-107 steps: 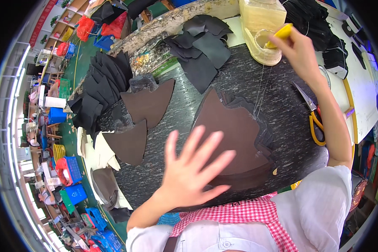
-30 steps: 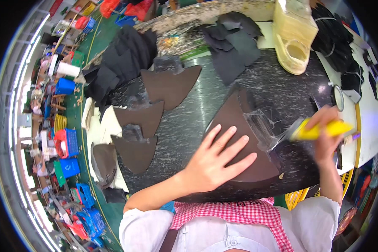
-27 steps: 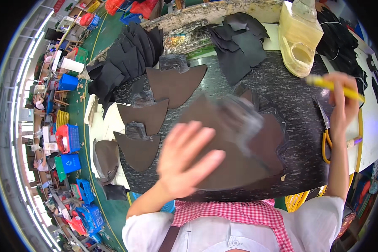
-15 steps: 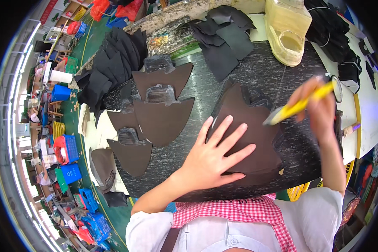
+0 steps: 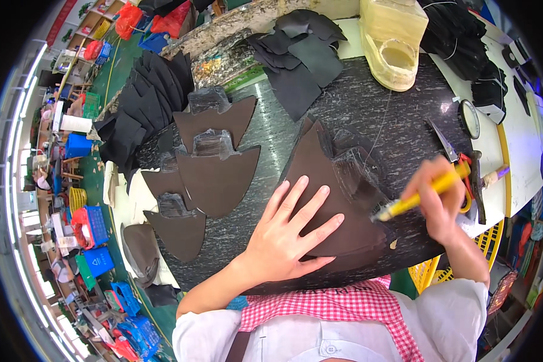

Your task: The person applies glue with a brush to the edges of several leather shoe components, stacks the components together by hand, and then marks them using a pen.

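Observation:
My left hand (image 5: pixel 291 232) lies flat with fingers spread on a dark brown cut piece (image 5: pixel 320 172), which tops a small stack on the black speckled work board (image 5: pixel 271 108). In my right hand (image 5: pixel 441 202) is a yellow-handled brush (image 5: pixel 411 203). Its pale tip touches or hovers just over the stack's right edge; I cannot tell which. The edge there looks wet and shiny. Left of the stack lie several similar brown pieces (image 5: pixel 218 181), overlapping, their notched tops coated with something glossy and grey.
A pale yellow boot-shaped container (image 5: pixel 395 36) with a round opening stands at the back right. Black cut pieces are heaped at the back (image 5: pixel 308 54) and back left (image 5: pixel 145 96). Scissors (image 5: pixel 443 142) and a round-ended tool (image 5: pixel 469 119) lie right. A yellow basket (image 5: pixel 425 274) sits below the board.
The brush has moved down along the stack's right edge, toward me. A wet-looking notched area now shows at the upper right of the stack. My left hand still presses it.

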A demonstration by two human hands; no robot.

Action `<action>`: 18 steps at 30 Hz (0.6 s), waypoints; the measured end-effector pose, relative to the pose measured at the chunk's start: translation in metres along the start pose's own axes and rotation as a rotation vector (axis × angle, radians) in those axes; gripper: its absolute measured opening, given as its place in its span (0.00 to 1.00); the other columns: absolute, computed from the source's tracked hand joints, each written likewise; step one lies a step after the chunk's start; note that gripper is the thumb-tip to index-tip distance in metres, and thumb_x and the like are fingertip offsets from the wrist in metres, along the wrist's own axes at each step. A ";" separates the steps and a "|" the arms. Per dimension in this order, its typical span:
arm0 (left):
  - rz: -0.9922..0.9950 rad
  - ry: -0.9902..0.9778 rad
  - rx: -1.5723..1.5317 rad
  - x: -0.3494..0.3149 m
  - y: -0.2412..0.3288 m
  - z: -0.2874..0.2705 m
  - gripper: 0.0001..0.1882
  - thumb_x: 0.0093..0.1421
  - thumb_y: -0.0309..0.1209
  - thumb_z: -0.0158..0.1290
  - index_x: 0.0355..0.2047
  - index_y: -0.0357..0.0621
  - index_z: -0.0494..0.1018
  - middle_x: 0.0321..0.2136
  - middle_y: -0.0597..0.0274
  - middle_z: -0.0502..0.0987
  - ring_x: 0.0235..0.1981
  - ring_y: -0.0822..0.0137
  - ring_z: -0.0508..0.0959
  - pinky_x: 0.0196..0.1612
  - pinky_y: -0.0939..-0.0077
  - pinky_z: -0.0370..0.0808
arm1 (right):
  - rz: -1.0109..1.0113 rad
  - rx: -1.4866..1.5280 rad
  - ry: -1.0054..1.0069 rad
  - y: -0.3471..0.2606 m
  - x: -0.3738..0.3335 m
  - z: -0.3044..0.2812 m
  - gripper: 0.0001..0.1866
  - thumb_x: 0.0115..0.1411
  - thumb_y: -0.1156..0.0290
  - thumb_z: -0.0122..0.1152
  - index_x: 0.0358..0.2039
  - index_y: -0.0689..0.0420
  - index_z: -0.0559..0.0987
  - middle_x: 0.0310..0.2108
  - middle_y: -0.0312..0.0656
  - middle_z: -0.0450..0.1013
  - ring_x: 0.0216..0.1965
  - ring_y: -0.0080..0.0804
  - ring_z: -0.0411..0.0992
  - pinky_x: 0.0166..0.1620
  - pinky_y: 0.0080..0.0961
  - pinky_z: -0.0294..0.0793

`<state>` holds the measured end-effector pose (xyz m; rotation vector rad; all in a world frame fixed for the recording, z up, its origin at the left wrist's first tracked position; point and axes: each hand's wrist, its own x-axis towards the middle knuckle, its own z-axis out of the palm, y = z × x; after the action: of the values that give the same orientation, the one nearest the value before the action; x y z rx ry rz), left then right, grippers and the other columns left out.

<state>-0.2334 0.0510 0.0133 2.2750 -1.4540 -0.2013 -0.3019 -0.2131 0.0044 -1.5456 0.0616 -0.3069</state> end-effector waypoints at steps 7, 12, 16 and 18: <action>-0.001 -0.026 -0.214 0.003 -0.001 -0.010 0.32 0.43 0.43 0.64 0.51 0.54 0.73 0.60 0.48 0.61 0.62 0.41 0.58 0.61 0.40 0.51 | 0.019 -0.109 0.133 -0.010 0.064 0.010 0.08 0.58 0.69 0.60 0.30 0.60 0.74 0.24 0.34 0.73 0.17 0.15 0.65 0.20 0.13 0.63; 0.101 0.046 -0.124 -0.003 0.004 0.003 0.34 0.36 0.37 0.62 0.49 0.48 0.73 0.57 0.42 0.63 0.60 0.40 0.60 0.60 0.37 0.52 | -0.180 -0.501 0.042 0.001 0.061 -0.030 0.03 0.52 0.78 0.58 0.26 0.60 0.72 0.28 0.40 0.73 0.30 0.22 0.70 0.35 0.19 0.69; 0.109 0.062 -0.160 -0.010 0.010 0.004 0.35 0.36 0.38 0.63 0.50 0.48 0.73 0.56 0.42 0.64 0.60 0.43 0.61 0.61 0.38 0.53 | -0.585 -0.514 0.273 -0.010 0.099 -0.027 0.06 0.59 0.73 0.56 0.27 0.60 0.72 0.30 0.37 0.71 0.26 0.21 0.66 0.28 0.18 0.64; 0.092 0.073 -0.382 -0.013 -0.003 -0.014 0.30 0.42 0.36 0.60 0.50 0.46 0.72 0.55 0.42 0.65 0.60 0.45 0.62 0.61 0.41 0.55 | -0.384 -0.873 0.258 -0.011 0.135 -0.029 0.13 0.59 0.64 0.60 0.27 0.62 0.72 0.22 0.33 0.68 0.22 0.17 0.59 0.24 0.19 0.58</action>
<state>-0.2320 0.0678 0.0234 1.8863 -1.3472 -0.3334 -0.1802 -0.2728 0.0349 -2.3765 0.1094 -0.8646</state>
